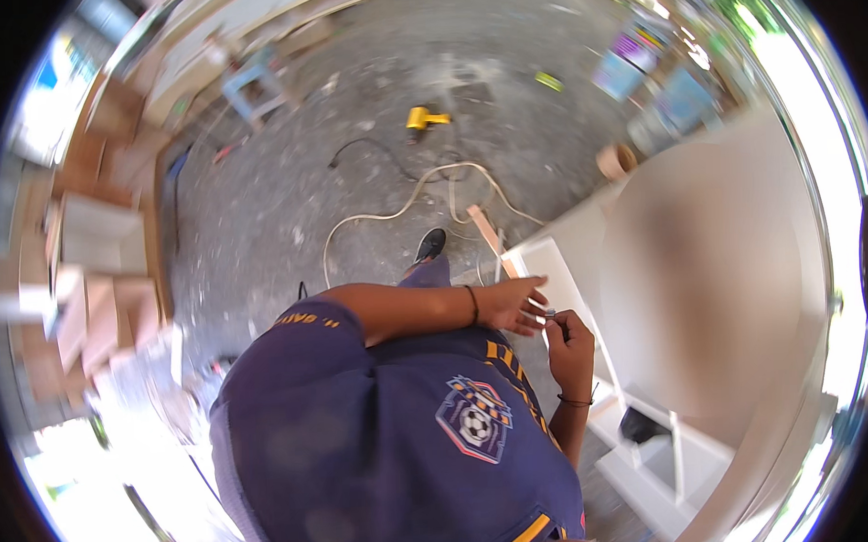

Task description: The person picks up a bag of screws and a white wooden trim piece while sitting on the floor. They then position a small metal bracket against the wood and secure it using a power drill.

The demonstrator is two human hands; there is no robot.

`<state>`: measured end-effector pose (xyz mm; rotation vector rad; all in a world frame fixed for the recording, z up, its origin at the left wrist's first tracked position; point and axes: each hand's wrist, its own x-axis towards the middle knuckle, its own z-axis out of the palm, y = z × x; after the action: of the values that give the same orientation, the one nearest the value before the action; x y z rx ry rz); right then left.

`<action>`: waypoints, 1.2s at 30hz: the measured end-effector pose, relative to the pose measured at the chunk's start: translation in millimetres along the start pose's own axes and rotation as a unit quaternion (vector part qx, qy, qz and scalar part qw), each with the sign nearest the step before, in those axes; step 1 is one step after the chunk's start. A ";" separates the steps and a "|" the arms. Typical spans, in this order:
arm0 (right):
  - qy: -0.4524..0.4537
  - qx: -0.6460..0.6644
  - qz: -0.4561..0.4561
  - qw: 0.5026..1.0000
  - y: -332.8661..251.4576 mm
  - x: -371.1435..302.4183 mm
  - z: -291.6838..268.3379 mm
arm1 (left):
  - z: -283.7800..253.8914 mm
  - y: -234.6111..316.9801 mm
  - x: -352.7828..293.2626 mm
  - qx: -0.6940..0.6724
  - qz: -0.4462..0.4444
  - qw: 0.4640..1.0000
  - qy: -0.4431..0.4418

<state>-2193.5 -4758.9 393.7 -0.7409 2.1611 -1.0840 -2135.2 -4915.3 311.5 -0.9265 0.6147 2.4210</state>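
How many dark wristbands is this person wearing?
2 visible: one dark band at the wrist of the left hand, another dark band below the right hand. Others may be hidden.

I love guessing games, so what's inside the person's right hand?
A small silvery thing shows at the edge of the right hand, close to the left hand. It's too tiny to name; the palm and anything in it are hidden.

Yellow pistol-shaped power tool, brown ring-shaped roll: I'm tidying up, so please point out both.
Yellow pistol-shaped power tool [418, 118], head view: on its yellow body.
Brown ring-shaped roll [625, 157], head view: on its outer side.
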 end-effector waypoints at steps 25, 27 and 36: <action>-0.444 -0.206 -0.293 0.821 -238.9 339.5 229.5 | -212.3 252.7 -103.0 -0.462 0.442 0.765 0.079; -0.457 -0.173 -0.303 0.818 -234.8 346.8 237.6 | -212.4 254.3 -114.6 -0.490 0.441 0.746 0.093; -0.404 -0.028 -0.296 0.865 -259.7 425.1 216.3 | -222.4 342.5 -134.2 -0.447 0.382 0.797 0.134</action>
<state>-2264.9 -5297.3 393.8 -1.6155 1.2589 -0.7567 -2132.5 -5344.4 337.4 -1.6491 -0.2224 3.4328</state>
